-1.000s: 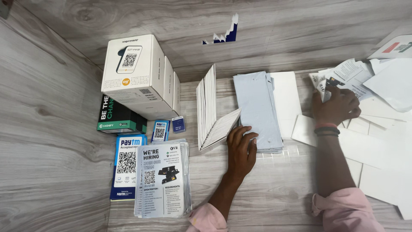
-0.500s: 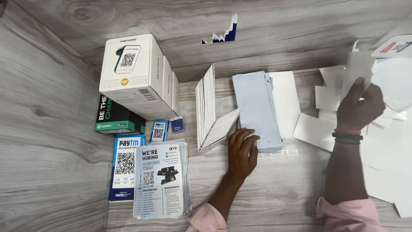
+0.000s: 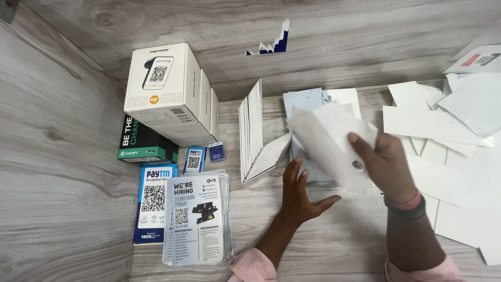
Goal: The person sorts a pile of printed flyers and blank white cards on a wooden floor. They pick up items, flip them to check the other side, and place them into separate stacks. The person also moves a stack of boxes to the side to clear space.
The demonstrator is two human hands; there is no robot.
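The white sheet hangs tilted just above the grey stack, covering most of it. The right hand pinches the sheet at its right edge, thumb on top. The left hand lies spread and flat on the table, at the near edge of the stack, under the sheet's lower corner. Left of the stack stands a fanned booklet; right of it, loose white papers overlap. Nearer than the stack, the wood is bare.
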